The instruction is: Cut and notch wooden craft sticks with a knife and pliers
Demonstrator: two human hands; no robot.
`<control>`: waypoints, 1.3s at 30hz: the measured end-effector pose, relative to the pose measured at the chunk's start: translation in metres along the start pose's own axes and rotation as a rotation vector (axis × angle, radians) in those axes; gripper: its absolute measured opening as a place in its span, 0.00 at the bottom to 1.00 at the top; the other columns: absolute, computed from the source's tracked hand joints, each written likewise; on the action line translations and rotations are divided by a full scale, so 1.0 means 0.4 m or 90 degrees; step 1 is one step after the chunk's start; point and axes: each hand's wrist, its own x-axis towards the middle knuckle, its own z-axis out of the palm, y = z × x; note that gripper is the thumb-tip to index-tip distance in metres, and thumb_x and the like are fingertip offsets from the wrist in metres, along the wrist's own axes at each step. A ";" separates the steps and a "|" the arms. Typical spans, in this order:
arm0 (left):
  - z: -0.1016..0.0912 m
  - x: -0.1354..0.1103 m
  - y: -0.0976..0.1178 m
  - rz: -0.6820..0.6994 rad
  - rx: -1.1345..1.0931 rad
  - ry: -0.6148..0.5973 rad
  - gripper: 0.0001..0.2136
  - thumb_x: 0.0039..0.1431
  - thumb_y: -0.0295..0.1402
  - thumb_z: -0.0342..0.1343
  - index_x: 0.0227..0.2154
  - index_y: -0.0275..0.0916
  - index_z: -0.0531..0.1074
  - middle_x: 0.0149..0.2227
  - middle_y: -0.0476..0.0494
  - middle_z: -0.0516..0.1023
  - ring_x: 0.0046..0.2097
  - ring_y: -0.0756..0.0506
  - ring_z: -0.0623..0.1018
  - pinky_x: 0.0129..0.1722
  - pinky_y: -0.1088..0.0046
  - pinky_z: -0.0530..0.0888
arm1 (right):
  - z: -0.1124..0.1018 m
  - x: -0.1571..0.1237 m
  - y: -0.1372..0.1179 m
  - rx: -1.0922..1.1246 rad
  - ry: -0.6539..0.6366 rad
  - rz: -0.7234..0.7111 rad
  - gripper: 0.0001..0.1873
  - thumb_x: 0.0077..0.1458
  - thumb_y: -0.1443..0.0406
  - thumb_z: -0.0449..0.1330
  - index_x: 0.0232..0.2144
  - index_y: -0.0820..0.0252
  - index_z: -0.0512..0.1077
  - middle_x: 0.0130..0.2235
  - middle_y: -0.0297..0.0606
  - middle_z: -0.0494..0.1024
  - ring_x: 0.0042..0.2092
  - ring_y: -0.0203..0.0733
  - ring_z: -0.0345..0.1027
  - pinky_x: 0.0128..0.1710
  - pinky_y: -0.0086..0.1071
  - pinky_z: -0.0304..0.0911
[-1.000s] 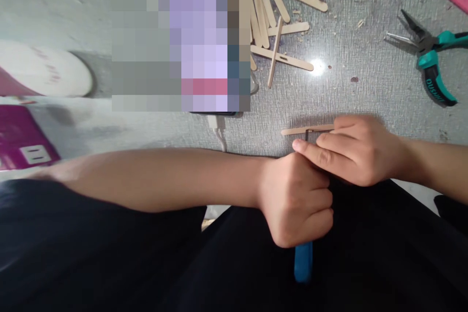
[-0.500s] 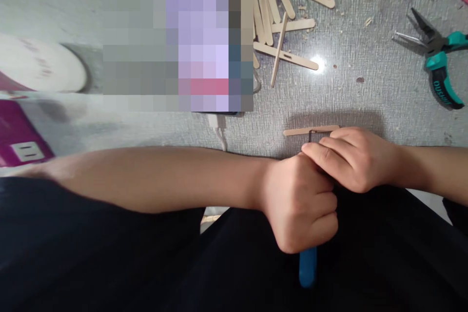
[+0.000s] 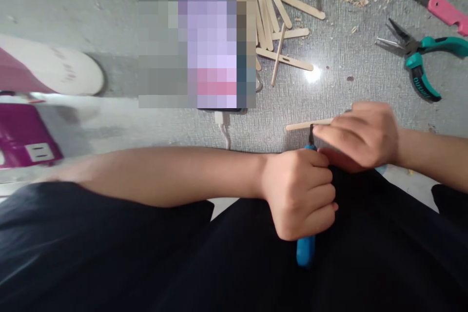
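Note:
My left hand (image 3: 302, 195) is a closed fist round a blue-handled tool (image 3: 305, 249); the handle's end sticks out below the fist and its thin dark tip rises to a wooden craft stick (image 3: 307, 125). My right hand (image 3: 360, 136) pinches the right end of that stick with its fingers pressed together, holding it level just above the grey floor (image 3: 347, 92). The two hands touch over my dark-clothed lap.
A heap of craft sticks (image 3: 278, 14) and wood shavings lies at the top centre. Teal-handled pliers (image 3: 417, 56) and a pink-handled blade (image 3: 435, 2) lie at the top right. A blurred phone with a white cable (image 3: 224, 129) lies in the middle. A magenta box (image 3: 22, 136) stands left.
The camera view has shifted slightly. My right hand has lifted a little and its fingers now stretch along the stick. A bit of the blue handle now shows above my left fist.

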 end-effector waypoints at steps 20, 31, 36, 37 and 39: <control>-0.004 -0.038 0.039 0.011 0.006 0.027 0.26 0.62 0.27 0.69 0.17 0.45 0.58 0.22 0.54 0.57 0.22 0.49 0.63 0.21 0.66 0.74 | 0.004 -0.023 0.064 0.152 -0.230 0.176 0.22 0.85 0.61 0.54 0.44 0.60 0.87 0.41 0.42 0.86 0.37 0.41 0.72 0.36 0.39 0.55; -0.012 -0.044 0.030 0.002 0.032 0.014 0.27 0.63 0.28 0.70 0.18 0.45 0.58 0.21 0.54 0.57 0.22 0.49 0.64 0.21 0.68 0.77 | -0.021 -0.006 0.058 0.018 -0.323 0.199 0.24 0.85 0.54 0.53 0.45 0.56 0.86 0.35 0.37 0.82 0.31 0.40 0.58 0.35 0.42 0.44; -0.020 -0.042 0.011 0.006 0.079 -0.008 0.26 0.67 0.29 0.71 0.19 0.44 0.61 0.21 0.56 0.58 0.21 0.50 0.64 0.21 0.69 0.74 | -0.039 -0.006 0.074 0.000 -0.284 0.094 0.26 0.85 0.49 0.52 0.44 0.56 0.83 0.33 0.36 0.81 0.30 0.40 0.57 0.34 0.42 0.50; -0.019 -0.044 0.008 0.001 0.098 -0.007 0.25 0.67 0.29 0.71 0.20 0.44 0.62 0.22 0.56 0.58 0.21 0.51 0.64 0.21 0.69 0.73 | -0.045 -0.008 0.073 0.023 -0.228 0.047 0.26 0.84 0.47 0.53 0.45 0.54 0.83 0.32 0.34 0.79 0.30 0.39 0.59 0.34 0.42 0.52; -0.015 -0.048 0.004 -0.023 0.148 0.003 0.24 0.70 0.30 0.70 0.22 0.44 0.63 0.22 0.55 0.60 0.22 0.50 0.65 0.21 0.69 0.71 | -0.056 -0.012 0.063 0.075 -0.104 -0.071 0.18 0.81 0.46 0.59 0.49 0.49 0.81 0.31 0.28 0.75 0.29 0.37 0.61 0.33 0.41 0.55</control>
